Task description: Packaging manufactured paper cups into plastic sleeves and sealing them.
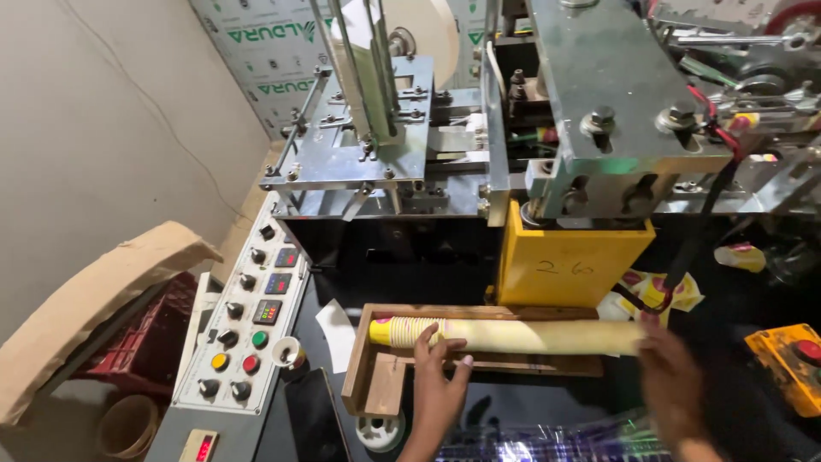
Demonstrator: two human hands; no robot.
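Paper cups, a long nested yellow stack (513, 335), felt light and crushable; my left hand (438, 376) rested spread-fingered on its near-left end, my right hand (671, 372) cupped the right end.

Long nested stack of paper cups (505, 334) lying sideways in wooden tray (363, 359), below yellow machine block (564, 261). Left hand (438, 372) touching stack near its rimmed end; right hand (671, 376), blurred, at far end. Control panel (248, 316) with coloured buttons just left of tray.
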